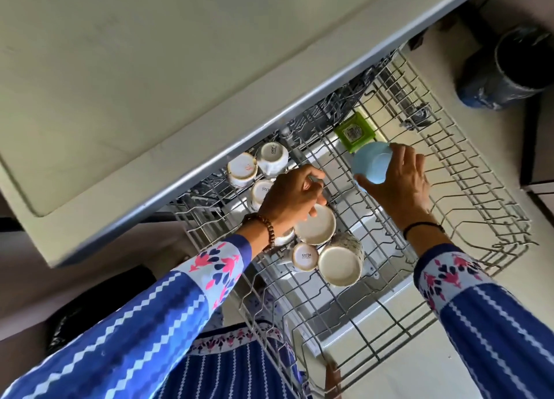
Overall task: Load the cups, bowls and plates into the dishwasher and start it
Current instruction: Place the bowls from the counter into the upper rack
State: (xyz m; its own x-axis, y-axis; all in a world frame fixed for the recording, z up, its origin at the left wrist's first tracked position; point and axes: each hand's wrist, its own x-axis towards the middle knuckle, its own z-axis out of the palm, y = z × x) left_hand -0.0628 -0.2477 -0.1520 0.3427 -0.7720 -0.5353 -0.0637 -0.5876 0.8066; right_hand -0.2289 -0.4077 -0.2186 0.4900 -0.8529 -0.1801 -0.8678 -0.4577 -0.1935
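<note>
Cup (371, 163): pale blue, plain. Upturned mugs (314, 229) were cream-white with tan rims. Several bases carried dark "SISTA" lettering, one a red mark. Front mug (340, 266) had a grey-speckled side. Rack (449, 170): grey wire. Square object (355, 133): bright green. Sleeves (135, 332): blue, white zigzag stripes. Cuffs were white with pink and navy motifs. Bracelet (266, 232): brown beads. Wristband (419, 227): black. Counter (135, 69): pale beige.

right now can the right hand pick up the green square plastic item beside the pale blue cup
Probably not: the right hand is close, but it grips the pale blue cup, which partly covers the green item.
</note>
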